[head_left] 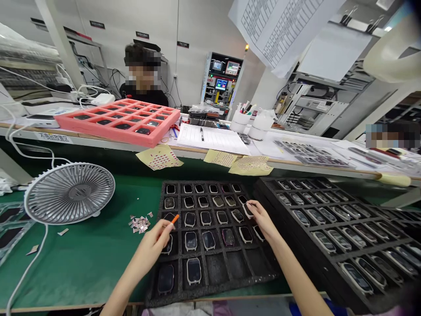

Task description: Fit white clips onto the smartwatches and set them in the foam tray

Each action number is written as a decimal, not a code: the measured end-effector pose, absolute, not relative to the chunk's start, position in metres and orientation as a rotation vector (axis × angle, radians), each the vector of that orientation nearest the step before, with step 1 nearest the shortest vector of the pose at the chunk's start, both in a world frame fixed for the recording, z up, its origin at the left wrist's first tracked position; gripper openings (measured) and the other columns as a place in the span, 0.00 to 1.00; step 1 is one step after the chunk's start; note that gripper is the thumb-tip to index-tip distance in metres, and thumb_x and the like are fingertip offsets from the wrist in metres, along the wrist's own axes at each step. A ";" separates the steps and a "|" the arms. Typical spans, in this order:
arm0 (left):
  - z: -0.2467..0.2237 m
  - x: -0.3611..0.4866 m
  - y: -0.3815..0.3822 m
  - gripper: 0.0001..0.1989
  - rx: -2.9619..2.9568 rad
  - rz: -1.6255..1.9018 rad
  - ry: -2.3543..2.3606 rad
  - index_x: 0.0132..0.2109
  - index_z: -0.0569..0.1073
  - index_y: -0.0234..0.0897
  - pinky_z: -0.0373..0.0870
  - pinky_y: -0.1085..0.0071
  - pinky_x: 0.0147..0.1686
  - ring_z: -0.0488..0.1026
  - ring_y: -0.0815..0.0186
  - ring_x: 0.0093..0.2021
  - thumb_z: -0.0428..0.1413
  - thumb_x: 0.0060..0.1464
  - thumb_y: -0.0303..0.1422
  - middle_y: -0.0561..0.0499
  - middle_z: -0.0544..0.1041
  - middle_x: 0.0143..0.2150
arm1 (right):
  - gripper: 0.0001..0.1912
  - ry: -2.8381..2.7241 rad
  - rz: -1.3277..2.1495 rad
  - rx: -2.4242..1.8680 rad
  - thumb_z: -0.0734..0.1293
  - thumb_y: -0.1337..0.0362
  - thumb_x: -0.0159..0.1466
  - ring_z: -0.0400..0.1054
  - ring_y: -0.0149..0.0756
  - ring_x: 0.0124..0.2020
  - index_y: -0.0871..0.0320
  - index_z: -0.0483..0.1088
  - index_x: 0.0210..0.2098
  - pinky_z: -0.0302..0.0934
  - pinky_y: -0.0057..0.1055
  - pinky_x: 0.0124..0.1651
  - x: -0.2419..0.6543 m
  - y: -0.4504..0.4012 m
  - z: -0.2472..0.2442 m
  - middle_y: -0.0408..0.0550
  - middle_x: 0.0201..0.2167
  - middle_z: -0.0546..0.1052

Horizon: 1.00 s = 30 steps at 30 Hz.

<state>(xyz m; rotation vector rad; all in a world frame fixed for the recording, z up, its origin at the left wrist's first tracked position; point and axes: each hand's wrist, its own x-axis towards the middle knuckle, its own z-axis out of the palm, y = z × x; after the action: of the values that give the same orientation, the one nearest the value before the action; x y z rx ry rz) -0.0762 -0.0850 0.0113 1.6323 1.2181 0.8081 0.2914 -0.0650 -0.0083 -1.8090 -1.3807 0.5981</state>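
Observation:
My left hand is closed around a short orange stick-like tool, whose tip points up and to the right. It hovers over the left column of a black foam tray holding rows of smartwatch bodies without straps. At the tray's right side, my right hand pinches the edge of a smartwatch body in or just above its compartment. The fingers partly cover that watch and its neighbours. Several compartments in the front row hold no watch.
A second black foam tray of watches stands to the right. On the left are a fan and a pile of small pinkish pieces. A pink foam tray rests on the shelf, beyond which a person sits.

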 end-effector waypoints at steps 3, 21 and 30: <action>0.023 -0.046 -0.096 0.20 1.512 0.734 0.955 0.36 0.67 0.37 0.52 0.77 0.20 0.52 0.72 0.18 0.42 0.60 0.49 0.61 0.55 0.18 | 0.17 -1.019 1.107 -1.177 0.69 0.50 0.56 0.63 0.30 0.22 0.54 0.65 0.37 0.59 0.29 0.28 0.240 -0.080 0.010 0.39 0.24 0.70; 0.043 -0.019 -0.105 0.19 1.458 0.751 0.813 0.32 0.70 0.34 0.46 0.78 0.15 0.48 0.76 0.14 0.45 0.61 0.44 0.62 0.55 0.15 | 0.13 -0.993 1.386 -0.852 0.68 0.56 0.61 0.52 0.19 0.10 0.55 0.60 0.33 0.44 0.18 0.15 0.133 -0.096 0.047 0.30 0.16 0.61; 0.035 -0.013 -0.105 0.24 1.353 0.795 0.764 0.30 0.69 0.34 0.43 0.79 0.13 0.45 0.77 0.13 0.48 0.55 0.53 0.62 0.54 0.14 | 0.15 -0.678 1.837 -0.540 0.70 0.56 0.58 0.35 0.17 0.10 0.53 0.58 0.33 0.31 0.17 0.11 0.123 -0.093 0.043 0.29 0.14 0.62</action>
<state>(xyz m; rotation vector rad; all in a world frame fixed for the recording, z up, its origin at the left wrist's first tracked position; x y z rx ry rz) -0.0133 -0.1048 0.0349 1.3533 0.7645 0.7947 0.1233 -0.0926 0.0431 -0.5402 -0.6776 1.8370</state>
